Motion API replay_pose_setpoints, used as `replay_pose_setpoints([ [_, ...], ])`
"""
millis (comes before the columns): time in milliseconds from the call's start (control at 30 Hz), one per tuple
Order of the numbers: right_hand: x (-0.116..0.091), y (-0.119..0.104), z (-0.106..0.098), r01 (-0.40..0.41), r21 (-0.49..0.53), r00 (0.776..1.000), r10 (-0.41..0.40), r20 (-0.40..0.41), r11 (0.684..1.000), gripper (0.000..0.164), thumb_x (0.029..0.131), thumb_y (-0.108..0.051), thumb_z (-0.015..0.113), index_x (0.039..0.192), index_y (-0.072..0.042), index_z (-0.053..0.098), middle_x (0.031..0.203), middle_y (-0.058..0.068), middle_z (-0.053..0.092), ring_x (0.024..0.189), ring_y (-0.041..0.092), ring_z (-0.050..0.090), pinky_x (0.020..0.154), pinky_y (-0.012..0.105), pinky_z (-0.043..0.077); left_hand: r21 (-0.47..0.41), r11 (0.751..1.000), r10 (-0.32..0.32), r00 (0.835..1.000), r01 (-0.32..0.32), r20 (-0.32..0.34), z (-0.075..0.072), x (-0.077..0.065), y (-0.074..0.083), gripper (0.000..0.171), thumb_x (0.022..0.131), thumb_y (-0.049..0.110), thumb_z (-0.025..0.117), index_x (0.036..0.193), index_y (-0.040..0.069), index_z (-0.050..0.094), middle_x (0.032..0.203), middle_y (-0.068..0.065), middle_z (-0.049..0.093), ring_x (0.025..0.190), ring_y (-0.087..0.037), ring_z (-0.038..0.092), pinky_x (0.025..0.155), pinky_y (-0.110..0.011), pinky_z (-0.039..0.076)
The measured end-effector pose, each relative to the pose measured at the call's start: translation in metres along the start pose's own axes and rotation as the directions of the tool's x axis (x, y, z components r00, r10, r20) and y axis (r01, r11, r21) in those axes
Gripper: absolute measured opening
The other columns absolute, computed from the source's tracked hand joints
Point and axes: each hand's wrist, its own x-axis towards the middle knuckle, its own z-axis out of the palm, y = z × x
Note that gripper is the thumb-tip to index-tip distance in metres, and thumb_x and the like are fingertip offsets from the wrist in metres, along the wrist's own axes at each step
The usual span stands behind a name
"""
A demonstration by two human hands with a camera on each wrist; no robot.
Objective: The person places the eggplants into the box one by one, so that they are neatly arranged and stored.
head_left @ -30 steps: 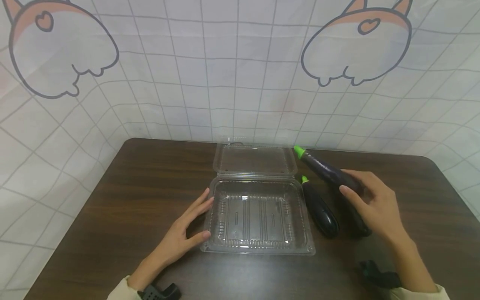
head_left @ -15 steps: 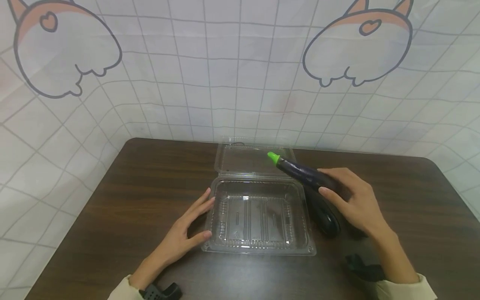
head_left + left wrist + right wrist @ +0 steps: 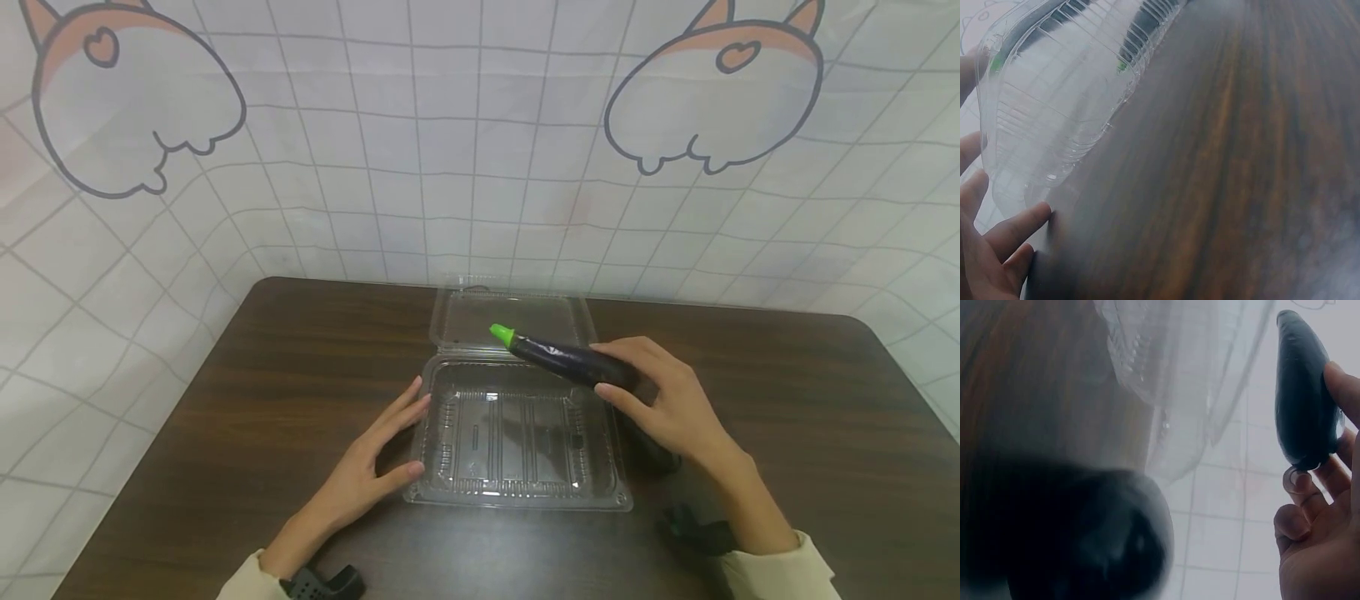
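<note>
A clear plastic clamshell box [image 3: 517,492] lies open on the dark wooden table [image 3: 225,417], its lid [image 3: 510,317] folded back. My right hand [image 3: 660,400] grips a dark purple eggplant [image 3: 570,363] with a green stem and holds it in the air over the box's far right corner. The right wrist view shows the eggplant [image 3: 1304,400] between thumb and fingers. A second eggplant [image 3: 652,446] lies on the table right of the box, mostly hidden by that hand. My left hand [image 3: 375,454] rests with straight fingers against the box's left side [image 3: 1054,125].
A white gridded cloth with cartoon drawings [image 3: 480,142] hangs behind the table and drapes down at the left. The table's left edge [image 3: 150,425] and rounded far corners are in view. Bare wood spreads to both sides of the box.
My right hand has carried the eggplant leftward from beside the box to above its far right corner. It now hides most of the second eggplant. The left hand has stayed put.
</note>
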Motion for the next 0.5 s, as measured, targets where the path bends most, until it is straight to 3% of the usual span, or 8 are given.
replay_pose_setpoints([
  [200,0.003,0.000,0.012,0.024,-0.004,0.999,-0.024,0.048,1.000,0.049,0.083,-0.017,0.075,0.129,-0.023,0.059,0.121,-0.007,0.059,0.113,0.014,0.054,0.092,0.042,0.044,-0.005,1.000,-0.009,1.000,0.009,0.008,0.001,0.000,0.001,0.069,0.088,0.022,0.068,0.148,0.011,0.036,0.159,-0.004,0.016,0.130,-0.022,0.044,0.104,-0.064,0.021],
  [500,0.007,-0.004,0.027,0.028,-0.028,0.994,-0.025,0.106,0.999,0.049,0.083,-0.027,0.075,0.129,-0.024,0.058,0.124,-0.005,0.058,0.118,0.017,0.051,0.096,0.046,0.043,-0.017,0.999,-0.031,0.999,0.031,0.016,0.000,0.001,0.001,0.070,0.086,0.017,0.069,0.148,0.013,0.036,0.159,-0.002,0.015,0.131,-0.021,0.043,0.104,-0.066,0.020],
])
